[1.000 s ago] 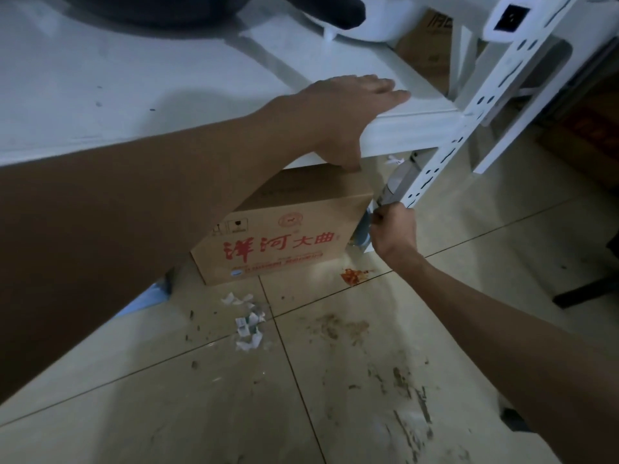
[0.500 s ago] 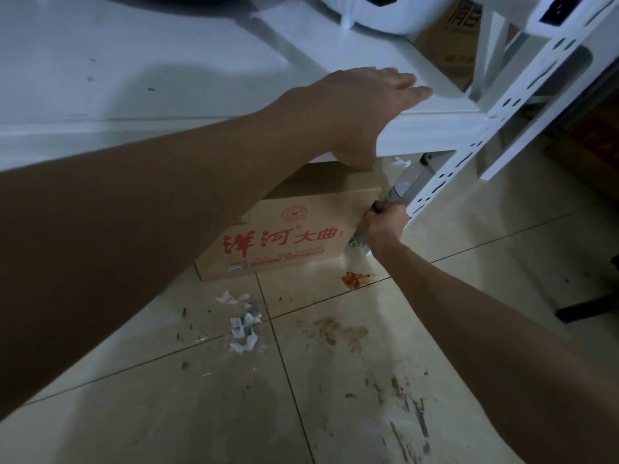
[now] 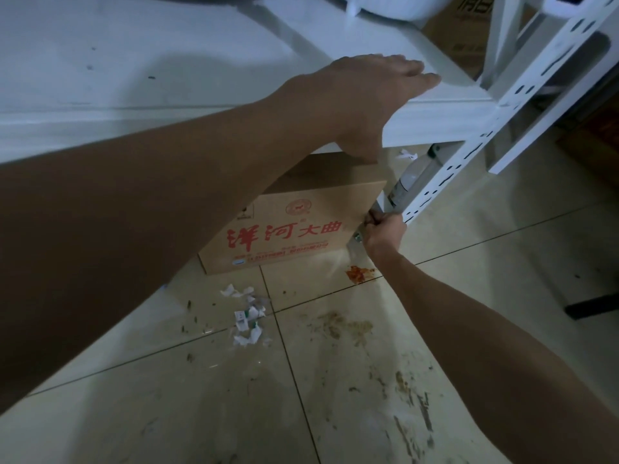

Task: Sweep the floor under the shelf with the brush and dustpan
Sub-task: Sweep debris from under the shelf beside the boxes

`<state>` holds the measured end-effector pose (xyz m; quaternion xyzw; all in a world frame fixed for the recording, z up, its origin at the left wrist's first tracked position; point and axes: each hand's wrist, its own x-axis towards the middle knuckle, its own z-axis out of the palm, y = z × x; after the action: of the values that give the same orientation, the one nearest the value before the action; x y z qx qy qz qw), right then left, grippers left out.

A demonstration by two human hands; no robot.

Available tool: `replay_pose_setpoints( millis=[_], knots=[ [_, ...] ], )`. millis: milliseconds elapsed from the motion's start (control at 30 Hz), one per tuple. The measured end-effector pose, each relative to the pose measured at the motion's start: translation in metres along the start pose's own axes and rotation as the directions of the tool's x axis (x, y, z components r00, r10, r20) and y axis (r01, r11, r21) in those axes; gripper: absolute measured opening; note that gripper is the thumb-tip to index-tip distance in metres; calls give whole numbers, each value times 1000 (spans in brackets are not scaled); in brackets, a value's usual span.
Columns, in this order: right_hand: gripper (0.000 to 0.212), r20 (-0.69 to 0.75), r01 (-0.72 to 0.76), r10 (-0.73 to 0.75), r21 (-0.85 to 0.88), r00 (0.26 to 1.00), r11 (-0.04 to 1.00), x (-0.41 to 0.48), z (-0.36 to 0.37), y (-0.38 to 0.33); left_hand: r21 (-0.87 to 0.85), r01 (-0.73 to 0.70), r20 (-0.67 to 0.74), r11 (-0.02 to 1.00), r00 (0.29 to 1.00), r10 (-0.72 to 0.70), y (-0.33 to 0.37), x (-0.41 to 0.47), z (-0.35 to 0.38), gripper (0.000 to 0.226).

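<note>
You're at the fetching step: no sweeping has begun. Your left hand [image 3: 378,95] lies flat on the front edge of the white metal shelf [image 3: 201,61], fingers straight on top and thumb tucked under the lip, bracing you. Your right hand [image 3: 382,232] reaches under the shelf's front right corner, fingers curled tight round the lower end of a pale grey handle [image 3: 410,182] that leans along the white perforated corner post [image 3: 469,162]. I judge it to be the brush or the dustpan, but its head is hidden, so I cannot tell which.

Just left of that hand sits the brown cardboard box with red characters [image 3: 301,222]. In front of the box, torn white paper scraps [image 3: 248,316] and an orange-red smear [image 3: 358,272] lie on the pale tiled floor [image 3: 335,413].

Next, draw the tool out clear of post and box — then the scraps near the box's front edge look like the easiest first pass.
</note>
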<state>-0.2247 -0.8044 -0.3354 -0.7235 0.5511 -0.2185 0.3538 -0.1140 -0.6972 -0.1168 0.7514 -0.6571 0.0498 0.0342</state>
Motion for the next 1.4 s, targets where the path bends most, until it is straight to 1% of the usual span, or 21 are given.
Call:
replay_pose_setpoints(
  millis=[67, 167, 233, 300, 400, 467, 600, 700, 800, 933, 1000, 1133, 1200, 1267, 1400],
  knots=[
    [20, 21, 65, -63, -95, 998, 993, -7, -4, 2, -4, -3, 3, 1000, 1000, 3, 0, -1, -1, 104],
    [24, 82, 171, -155, -271, 985, 947, -19, -10, 7, 4, -2, 19, 1000, 1000, 2, 0, -1, -3, 105],
    [26, 97, 181, -159, -308, 983, 934, -27, -17, 12, 2, -6, 35, 1000, 999, 6, 1, -1, -5, 107],
    [34, 123, 186, -153, -333, 981, 924, -37, -26, 18, 7, 0, 49, 1000, 999, -1, 2, -1, -7, 108],
    [47, 149, 173, -134, -300, 980, 938, -49, -36, 23, 8, 11, 68, 1000, 998, -11, 3, 0, -8, 108],
    [51, 138, 164, -130, -276, 982, 947, -51, -38, 29, 6, 23, 73, 1000, 997, -23, 3, 0, -9, 109],
    [50, 121, 112, -87, -219, 989, 969, -42, -43, 36, 2, 30, 48, 1000, 998, -30, 6, 1, -10, 113],
    [48, 108, 146, -124, -226, 986, 963, -34, -47, 32, 21, 44, 56, 999, 997, -45, 13, 5, -17, 115],
    [43, 119, 181, -157, -229, 980, 956, -26, -44, 23, 48, 83, 49, 995, 995, -85, 22, 13, -24, 111],
    [34, 171, 272, -234, -250, 957, 929, -20, -38, 10, -30, 13, -8, 999, 1000, -13, 32, 21, -19, 99],
    [34, 175, 287, -248, -255, 953, 923, -16, -35, 4, -75, -24, -23, 997, 999, 22, 36, 25, -12, 96],
    [30, 171, 318, -282, -249, 944, 915, -6, -25, -6, -95, -78, -75, 992, 995, 71, 38, 37, -7, 92],
    [27, 188, 327, -285, -256, 940, 910, -3, -21, -8, -111, -88, -93, 990, 993, 77, 41, 43, -9, 91],
    [24, 217, 343, -292, -257, 931, 903, -2, -18, -9, -134, -97, -81, 986, 993, 87, 46, 48, -11, 90],
    [24, 291, 360, -275, -300, 916, 883, 0, -15, -6, -151, -119, -90, 981, 990, 106, 50, 54, -17, 79]
  ],
)
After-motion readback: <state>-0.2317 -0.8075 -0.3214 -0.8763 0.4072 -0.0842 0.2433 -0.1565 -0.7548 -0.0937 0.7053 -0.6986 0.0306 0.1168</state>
